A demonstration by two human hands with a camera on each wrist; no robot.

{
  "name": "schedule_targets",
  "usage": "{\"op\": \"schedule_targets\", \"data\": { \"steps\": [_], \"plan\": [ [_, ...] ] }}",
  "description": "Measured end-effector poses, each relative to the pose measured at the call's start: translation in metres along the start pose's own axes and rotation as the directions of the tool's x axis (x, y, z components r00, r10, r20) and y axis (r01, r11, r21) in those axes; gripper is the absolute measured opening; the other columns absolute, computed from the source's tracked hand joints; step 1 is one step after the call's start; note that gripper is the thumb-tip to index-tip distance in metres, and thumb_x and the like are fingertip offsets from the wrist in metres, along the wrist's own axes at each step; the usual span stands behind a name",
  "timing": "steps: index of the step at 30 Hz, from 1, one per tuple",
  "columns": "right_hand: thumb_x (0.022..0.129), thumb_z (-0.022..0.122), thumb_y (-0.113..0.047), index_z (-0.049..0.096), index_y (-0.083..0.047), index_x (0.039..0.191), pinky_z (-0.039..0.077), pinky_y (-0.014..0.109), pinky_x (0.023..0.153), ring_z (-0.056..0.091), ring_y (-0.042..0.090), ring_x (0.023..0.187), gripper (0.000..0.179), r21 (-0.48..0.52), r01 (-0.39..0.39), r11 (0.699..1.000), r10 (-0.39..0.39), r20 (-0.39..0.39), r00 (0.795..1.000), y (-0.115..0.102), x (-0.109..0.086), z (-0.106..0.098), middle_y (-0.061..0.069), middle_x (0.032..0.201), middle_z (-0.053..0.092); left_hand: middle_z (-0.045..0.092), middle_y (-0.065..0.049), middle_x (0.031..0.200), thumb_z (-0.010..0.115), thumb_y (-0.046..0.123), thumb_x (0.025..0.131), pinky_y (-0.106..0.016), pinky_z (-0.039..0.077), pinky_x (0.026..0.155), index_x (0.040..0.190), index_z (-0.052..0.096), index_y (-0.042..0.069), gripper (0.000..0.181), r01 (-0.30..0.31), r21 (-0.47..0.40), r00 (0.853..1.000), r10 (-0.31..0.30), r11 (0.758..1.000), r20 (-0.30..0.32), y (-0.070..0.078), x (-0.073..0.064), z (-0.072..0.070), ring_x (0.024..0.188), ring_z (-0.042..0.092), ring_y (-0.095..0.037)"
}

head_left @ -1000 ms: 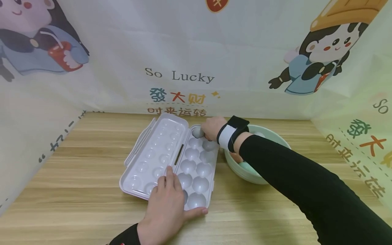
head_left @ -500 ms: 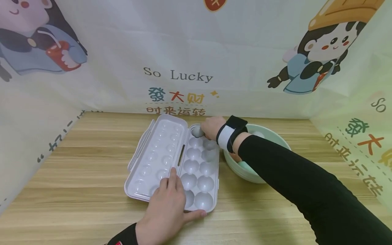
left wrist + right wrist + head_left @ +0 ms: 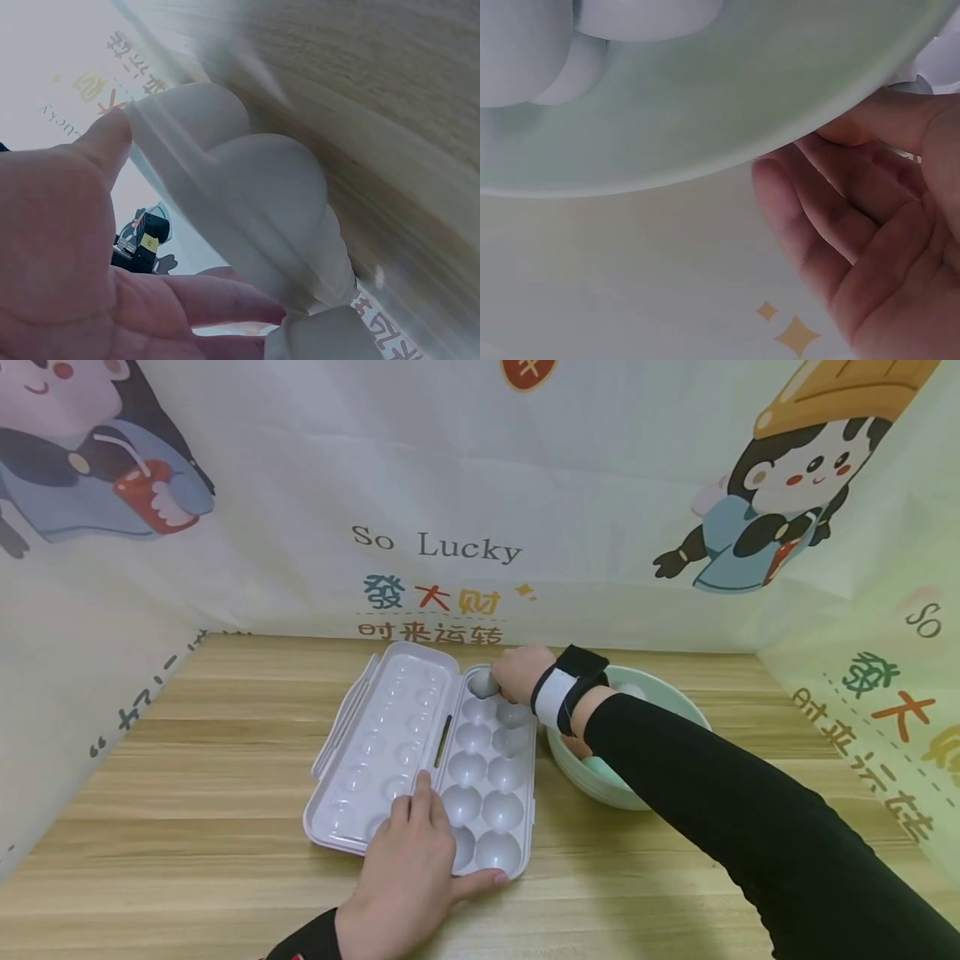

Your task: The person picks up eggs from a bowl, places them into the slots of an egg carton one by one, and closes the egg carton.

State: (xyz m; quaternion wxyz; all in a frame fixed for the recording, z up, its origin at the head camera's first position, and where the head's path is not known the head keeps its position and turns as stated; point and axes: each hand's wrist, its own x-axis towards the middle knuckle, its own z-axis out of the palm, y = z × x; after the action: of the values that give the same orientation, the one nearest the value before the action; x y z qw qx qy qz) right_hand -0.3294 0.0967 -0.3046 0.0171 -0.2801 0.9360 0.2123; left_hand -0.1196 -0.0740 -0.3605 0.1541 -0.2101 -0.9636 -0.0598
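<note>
The left hand (image 3: 408,870), spread, touches the carton's (image 3: 502,811) near end. At its far end, I can't tell whether the right hand (image 3: 522,672) pinches anything.

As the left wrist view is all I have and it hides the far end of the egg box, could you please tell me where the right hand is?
Observer: The right hand is at the far right corner of the egg box.
Operator: Thank you; is the lid open?
Observer: Yes, the lid lies open to the left of the cups.
Operator: And what stands to the right of the box?
Observer: A pale green bowl, with eggs in white, orange and mint inside.
</note>
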Motion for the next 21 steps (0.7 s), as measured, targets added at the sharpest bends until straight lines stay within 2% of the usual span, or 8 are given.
{"op": "schedule_targets", "data": {
  "steps": [8, 15, 17, 21],
  "plan": [
    [0.087, 0.060, -0.012, 0.052, -0.014, 0.068, 0.031, 0.027, 0.046, 0.040, 0.013, 0.057, 0.021, -0.083, 0.016, 0.996, -0.016, -0.008, 1.000, 0.001, 0.000, 0.000, -0.001, 0.067, 0.050, 0.045, -0.032, 0.128, 0.056, 0.080, 0.064, -0.041, 0.047, 0.067, 0.120, 0.050, -0.020, 0.115, 0.007, 0.005, 1.000, -0.007, 1.000, 0.007, 0.000, 0.000, -0.001, 0.094, 0.053, -0.036],
    [0.080, 0.062, -0.019, 0.055, -0.016, 0.071, 0.035, 0.029, 0.049, 0.045, 0.016, 0.063, 0.011, 0.081, -0.021, 0.997, 0.019, 0.027, 0.999, 0.012, 0.001, -0.008, -0.001, 0.070, 0.053, 0.048, -0.031, 0.125, 0.057, 0.080, 0.062, -0.040, 0.047, 0.066, 0.118, 0.052, -0.019, 0.114, 0.009, 0.023, 1.000, -0.008, 1.000, -0.024, 0.000, 0.000, 0.001, 0.091, 0.053, -0.035],
    [0.078, 0.063, -0.021, 0.054, -0.016, 0.071, 0.036, 0.029, 0.049, 0.045, 0.016, 0.062, 0.012, 0.107, -0.028, 0.994, 0.025, 0.024, 0.999, 0.017, -0.004, -0.014, -0.002, 0.069, 0.052, 0.048, -0.030, 0.125, 0.058, 0.080, 0.062, -0.040, 0.047, 0.066, 0.117, 0.052, -0.019, 0.114, 0.012, 0.022, 1.000, -0.011, 1.000, -0.026, 0.000, 0.000, 0.000, 0.091, 0.053, -0.035],
    [0.081, 0.065, -0.027, 0.055, -0.015, 0.076, 0.040, 0.031, 0.054, 0.047, 0.017, 0.065, 0.017, 0.138, -0.030, 0.990, 0.030, -0.002, 1.000, 0.025, -0.022, -0.032, -0.001, 0.071, 0.052, 0.048, -0.030, 0.125, 0.058, 0.080, 0.061, -0.039, 0.047, 0.066, 0.117, 0.053, -0.019, 0.113, 0.012, 0.023, 1.000, -0.011, 1.000, -0.027, 0.000, 0.000, 0.000, 0.091, 0.053, -0.035]
  ]
}}
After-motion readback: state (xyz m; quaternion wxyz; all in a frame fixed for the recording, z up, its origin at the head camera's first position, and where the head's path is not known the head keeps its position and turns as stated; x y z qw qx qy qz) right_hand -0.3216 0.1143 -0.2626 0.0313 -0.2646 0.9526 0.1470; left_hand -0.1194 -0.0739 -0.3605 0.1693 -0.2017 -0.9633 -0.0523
